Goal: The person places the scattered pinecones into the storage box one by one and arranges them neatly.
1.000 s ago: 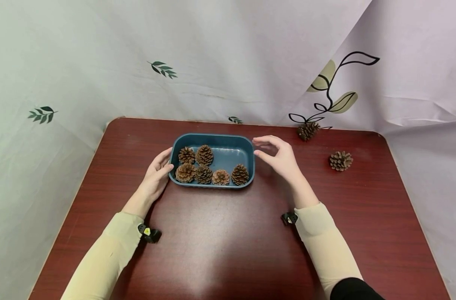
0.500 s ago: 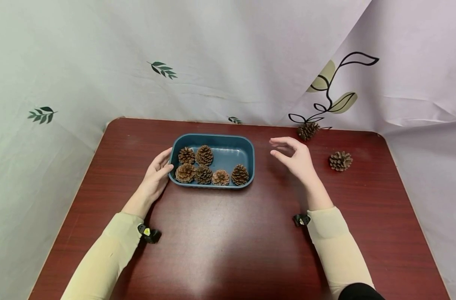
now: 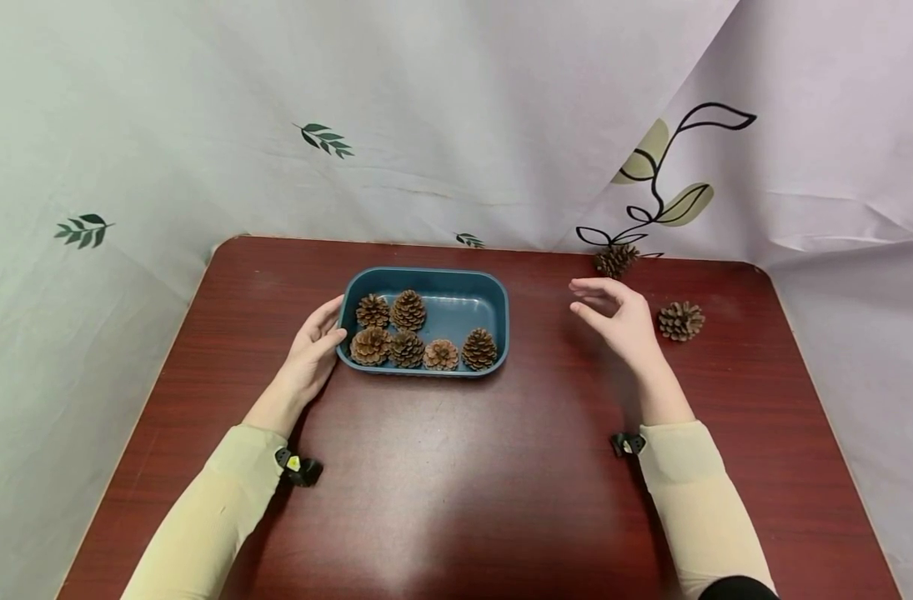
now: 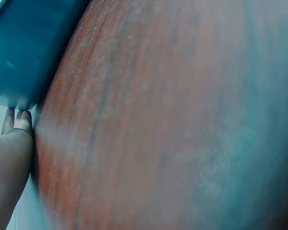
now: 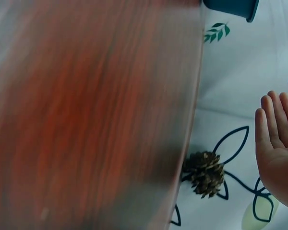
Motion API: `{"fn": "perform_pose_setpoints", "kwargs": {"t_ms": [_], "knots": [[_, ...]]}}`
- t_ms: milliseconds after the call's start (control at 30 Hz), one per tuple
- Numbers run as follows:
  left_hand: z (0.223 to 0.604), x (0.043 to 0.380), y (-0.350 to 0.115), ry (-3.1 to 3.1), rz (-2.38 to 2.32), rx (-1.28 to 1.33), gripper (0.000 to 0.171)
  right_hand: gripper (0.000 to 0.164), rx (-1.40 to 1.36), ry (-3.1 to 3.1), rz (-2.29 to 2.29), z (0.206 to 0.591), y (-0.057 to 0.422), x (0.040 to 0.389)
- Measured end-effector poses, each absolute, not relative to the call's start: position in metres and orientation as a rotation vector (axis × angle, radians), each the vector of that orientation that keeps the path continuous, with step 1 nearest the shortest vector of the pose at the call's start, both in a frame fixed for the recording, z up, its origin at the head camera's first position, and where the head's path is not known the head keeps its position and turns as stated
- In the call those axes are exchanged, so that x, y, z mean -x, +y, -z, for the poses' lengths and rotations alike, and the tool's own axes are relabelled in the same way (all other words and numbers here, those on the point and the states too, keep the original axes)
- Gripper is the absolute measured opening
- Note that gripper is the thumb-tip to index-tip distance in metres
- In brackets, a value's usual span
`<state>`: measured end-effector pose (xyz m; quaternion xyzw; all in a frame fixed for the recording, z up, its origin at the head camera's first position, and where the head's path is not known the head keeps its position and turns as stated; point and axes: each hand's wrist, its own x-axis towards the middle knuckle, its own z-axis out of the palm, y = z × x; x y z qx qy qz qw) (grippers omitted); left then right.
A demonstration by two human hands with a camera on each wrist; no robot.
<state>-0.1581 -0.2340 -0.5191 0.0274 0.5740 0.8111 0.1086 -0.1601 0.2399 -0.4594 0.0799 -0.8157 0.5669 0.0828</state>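
Observation:
A blue rectangular tray [image 3: 456, 372] stands on the table and holds several brown pine cones [image 3: 408, 310], mostly along its near side and left end. My left hand [image 3: 312, 354] rests against the tray's left end, its fingers and thumb touching the outer wall. In the left wrist view, the fingertips [image 4: 24, 115] meet the end of the tray [image 4: 33, 52]. My right hand [image 3: 623, 327] is held above the table to the right of the tray, empty, fingers and thumb apart. Nearest to it are one pine cone [image 3: 681, 321] to its right and another pine cone [image 3: 616, 259] behind it.
The dark red wooden table [image 3: 426, 492] ends at the back against a pale cloth [image 3: 456, 125] printed with leaves. Each wrist wears a small black camera, such as the left wrist camera [image 3: 303, 472].
My right hand has moved away from the tray's right end, rightward toward the two loose pine cones. The left hand, tray and pine cones have stayed in place.

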Motion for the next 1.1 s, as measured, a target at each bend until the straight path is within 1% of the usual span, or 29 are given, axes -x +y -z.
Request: {"fn": "perform_pose_setpoints", "kwargs": {"t_ms": [367, 767, 1100], "knots": [[0.520, 0.158, -0.235, 1.703, -2.380, -0.084, 0.054, 0.037, -0.203, -2.508, -1.591, 0.462, 0.259, 0.152], [0.520, 0.158, -0.234, 1.689, -2.388, -0.091, 0.054, 0.037, -0.172, -2.580, -1.450, 0.463, 0.282, 0.145], [0.521, 0.159, -0.235, 1.685, -2.391, -0.091, 0.053, 0.036, -0.128, -2.664, -1.246, 0.460, 0.301, 0.137]]}}
